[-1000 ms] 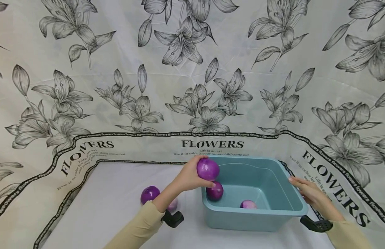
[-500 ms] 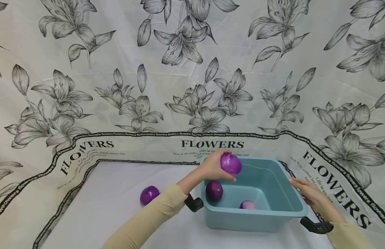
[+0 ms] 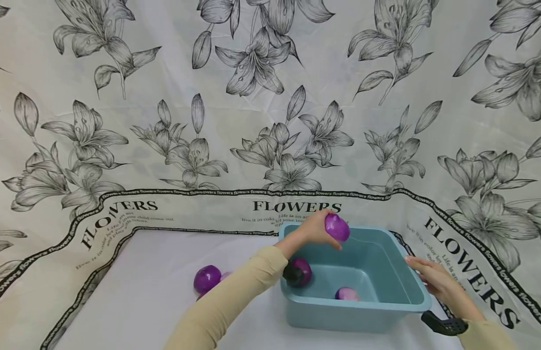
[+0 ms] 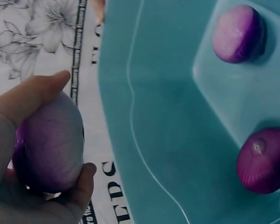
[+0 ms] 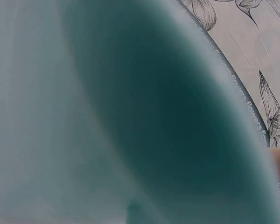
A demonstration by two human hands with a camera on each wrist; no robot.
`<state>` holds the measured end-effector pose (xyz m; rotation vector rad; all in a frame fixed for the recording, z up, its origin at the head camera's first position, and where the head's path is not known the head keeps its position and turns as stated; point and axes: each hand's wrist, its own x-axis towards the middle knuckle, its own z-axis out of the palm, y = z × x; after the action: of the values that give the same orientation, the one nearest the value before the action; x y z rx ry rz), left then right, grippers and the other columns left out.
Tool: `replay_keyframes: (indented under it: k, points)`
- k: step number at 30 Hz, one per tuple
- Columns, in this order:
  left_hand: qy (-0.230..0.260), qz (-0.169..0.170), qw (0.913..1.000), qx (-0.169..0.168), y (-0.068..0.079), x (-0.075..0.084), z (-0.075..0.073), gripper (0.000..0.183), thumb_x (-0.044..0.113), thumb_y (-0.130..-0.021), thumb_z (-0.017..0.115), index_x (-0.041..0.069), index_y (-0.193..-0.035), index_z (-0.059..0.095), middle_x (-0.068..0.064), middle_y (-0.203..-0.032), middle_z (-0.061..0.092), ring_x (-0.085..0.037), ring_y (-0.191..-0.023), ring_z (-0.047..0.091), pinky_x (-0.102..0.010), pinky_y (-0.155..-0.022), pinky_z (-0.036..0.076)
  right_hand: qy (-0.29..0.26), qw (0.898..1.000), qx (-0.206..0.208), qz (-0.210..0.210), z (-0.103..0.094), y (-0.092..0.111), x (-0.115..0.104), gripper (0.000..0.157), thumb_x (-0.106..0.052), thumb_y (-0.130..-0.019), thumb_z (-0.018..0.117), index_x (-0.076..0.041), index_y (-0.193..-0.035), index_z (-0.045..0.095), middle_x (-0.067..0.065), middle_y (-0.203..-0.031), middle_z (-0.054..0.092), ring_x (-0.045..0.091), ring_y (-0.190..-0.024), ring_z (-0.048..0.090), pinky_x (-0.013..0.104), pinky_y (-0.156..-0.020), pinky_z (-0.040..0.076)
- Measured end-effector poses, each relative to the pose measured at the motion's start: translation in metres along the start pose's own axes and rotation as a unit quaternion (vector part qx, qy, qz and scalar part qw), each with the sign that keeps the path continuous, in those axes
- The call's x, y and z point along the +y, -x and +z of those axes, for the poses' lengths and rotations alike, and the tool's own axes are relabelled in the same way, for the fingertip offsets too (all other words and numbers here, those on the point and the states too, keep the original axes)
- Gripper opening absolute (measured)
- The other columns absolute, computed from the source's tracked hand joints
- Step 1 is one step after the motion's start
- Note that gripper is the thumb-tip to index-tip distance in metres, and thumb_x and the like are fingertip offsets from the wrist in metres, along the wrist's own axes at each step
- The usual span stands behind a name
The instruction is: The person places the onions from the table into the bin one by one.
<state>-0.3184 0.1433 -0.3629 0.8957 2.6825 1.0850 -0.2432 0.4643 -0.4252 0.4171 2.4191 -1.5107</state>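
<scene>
My left hand is over the back part of a blue-green plastic tub, gripping a purple onion. In the left wrist view, thumb and fingers wrap that onion's pale side. Inside the tub lie a dark purple onion near the left wall and a half-pale, half-purple onion on the floor. At the tub's right rim, my right hand holds the edge. The tub's wall fills most of the right wrist view, with only a bit of the hand at its right border.
Left of the tub, a purple onion sits on the white tabletop, with a paler onion mostly hidden behind the left sleeve. A flower-printed cloth hangs close behind the tub.
My left hand has carried the purple onion rightward, from the tub's left rim to above its inside. The right hand and the tub stay in place.
</scene>
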Motion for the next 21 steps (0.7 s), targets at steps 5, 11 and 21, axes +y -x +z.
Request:
replay_keyframes:
  k: [5, 11, 21]
  points:
    - [-0.052, 0.009, 0.9973, -0.052, -0.01, -0.004, 0.014, 0.087, 0.021, -0.064, 0.089, 0.009, -0.138, 0.044, -0.009, -0.131, 0.056, -0.02, -0.114, 0.059, -0.022, -0.09, 0.05, -0.005, 1.0, 0.0, 0.01, 0.0, 0.002, 0.003, 0.086, -0.049, -0.097, 0.048, 0.011, -0.148, 0.012, -0.009, -0.095, 0.063, 0.005, -0.079, 0.059, 0.026, -0.068, 0.054]
    - [-0.07, 0.007, 0.9944, -0.079, -0.021, -0.011, 0.031, 0.087, 0.019, -0.065, 0.089, 0.01, -0.138, 0.044, -0.008, -0.131, 0.056, -0.019, -0.114, 0.058, -0.022, -0.091, 0.05, 0.0, 1.0, 0.004, 0.01, -0.001, 0.002, 0.001, 0.088, -0.051, -0.097, 0.047, 0.011, -0.148, 0.012, 0.0, -0.107, 0.062, 0.006, -0.084, 0.058, 0.028, -0.072, 0.054]
    - [-0.104, -0.056, 0.9858, -0.119, -0.018, -0.021, 0.052, 0.082, 0.026, -0.066, 0.088, 0.018, -0.137, 0.046, -0.006, -0.124, 0.054, -0.016, -0.108, 0.057, -0.024, -0.085, 0.051, -0.014, 1.0, 0.009, 0.002, 0.003, 0.004, 0.005, 0.088, -0.051, -0.097, 0.047, 0.009, -0.149, 0.01, -0.015, -0.083, 0.06, 0.003, -0.072, 0.058, 0.021, -0.063, 0.051]
